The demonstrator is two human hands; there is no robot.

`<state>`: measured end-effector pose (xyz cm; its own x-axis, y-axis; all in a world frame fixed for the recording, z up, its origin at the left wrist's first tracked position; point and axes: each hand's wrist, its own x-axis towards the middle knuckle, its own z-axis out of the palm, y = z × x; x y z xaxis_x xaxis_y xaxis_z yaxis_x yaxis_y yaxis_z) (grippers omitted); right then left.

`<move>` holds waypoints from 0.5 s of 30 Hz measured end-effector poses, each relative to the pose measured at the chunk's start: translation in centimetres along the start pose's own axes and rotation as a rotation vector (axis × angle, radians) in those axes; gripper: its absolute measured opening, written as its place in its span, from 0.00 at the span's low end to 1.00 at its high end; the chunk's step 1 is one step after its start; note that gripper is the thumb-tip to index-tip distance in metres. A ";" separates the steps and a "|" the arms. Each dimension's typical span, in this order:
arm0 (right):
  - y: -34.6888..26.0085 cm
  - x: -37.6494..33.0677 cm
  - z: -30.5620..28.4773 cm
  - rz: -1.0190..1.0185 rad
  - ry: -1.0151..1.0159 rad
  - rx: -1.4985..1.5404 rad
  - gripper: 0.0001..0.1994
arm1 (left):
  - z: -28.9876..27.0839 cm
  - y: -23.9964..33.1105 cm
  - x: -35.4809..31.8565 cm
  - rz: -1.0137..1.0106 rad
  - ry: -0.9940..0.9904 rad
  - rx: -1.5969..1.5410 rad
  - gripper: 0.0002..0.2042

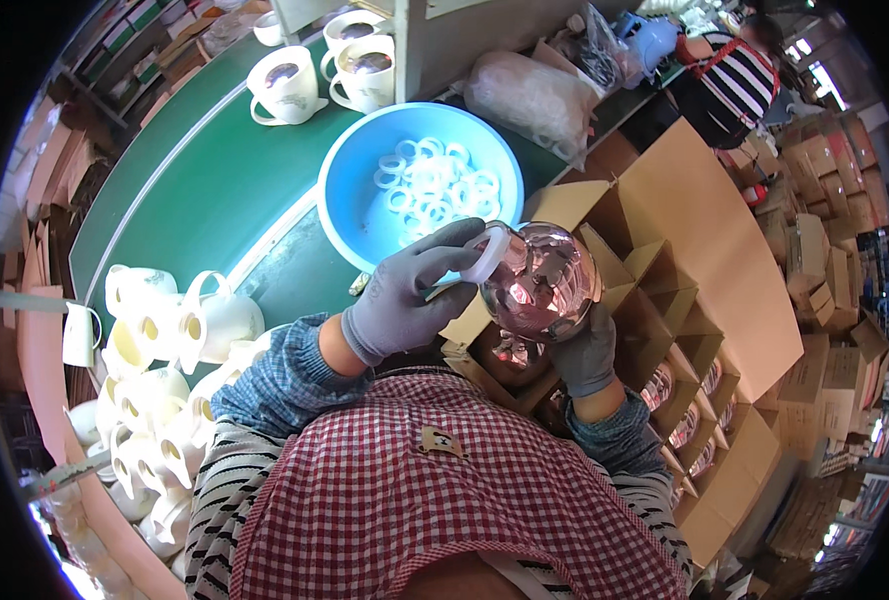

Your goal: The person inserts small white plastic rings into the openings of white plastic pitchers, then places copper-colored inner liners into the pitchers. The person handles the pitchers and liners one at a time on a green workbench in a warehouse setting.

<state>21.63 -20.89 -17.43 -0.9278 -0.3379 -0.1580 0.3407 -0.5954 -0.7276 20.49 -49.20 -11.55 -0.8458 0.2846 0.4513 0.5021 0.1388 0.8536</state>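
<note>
My right hand (pixel 587 352), in a grey glove, is wrapped round a shiny, mirror-like pinkish glass flask liner (pixel 547 285) from below. The liner is tilted, its neck toward my left hand. My left hand (pixel 405 295), also gloved, pinches a translucent white ring (pixel 492 254) against the neck end; how far it sits on the neck I cannot tell. Beyond my left hand, a light blue basin (pixel 331 205) holds several loose white rings (pixel 430 178). Under my right hand stands an open carton (pixel 700 250) with cardboard dividers and more shiny liners (pixel 657 388) in its cells.
Many cream jug bodies (pixel 150 390) crowd the left side, and several more cream jugs (pixel 367 72) stand at the far end of the green belt (pixel 165 215). A plastic bag (pixel 533 98) lies beyond the basin. Another person (pixel 730 80) works at far right, near stacked cartons (pixel 815 400).
</note>
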 end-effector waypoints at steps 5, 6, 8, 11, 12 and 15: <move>2.3 0.0 2.3 -0.222 0.016 -0.375 0.39 | -0.6 -0.3 -1.9 0.006 0.093 -0.132 0.17; 2.9 0.1 1.6 -0.201 -0.001 -0.366 0.39 | -0.7 -0.5 -2.3 0.030 0.103 -0.208 0.17; 4.2 0.3 0.2 -0.159 -0.029 -0.348 0.39 | -0.9 -0.3 -2.6 0.029 0.104 -0.200 0.15; 3.1 0.7 1.7 0.085 -0.063 -0.067 0.42 | -1.6 1.9 -2.5 -0.034 0.107 -0.430 0.16; 3.0 0.7 2.8 0.046 -0.072 -0.038 0.42 | -1.4 1.5 -2.8 -0.078 0.194 -0.539 0.17; 1.9 0.1 4.6 0.054 -0.131 0.090 0.41 | -2.1 1.7 -2.7 -0.078 0.258 -0.347 0.18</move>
<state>22.91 -25.45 -15.74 -0.8820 -0.4598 -0.1030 0.4074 -0.6344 -0.6569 23.29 -51.69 -10.76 -0.9180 0.0336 0.3951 0.3824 -0.1885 0.9046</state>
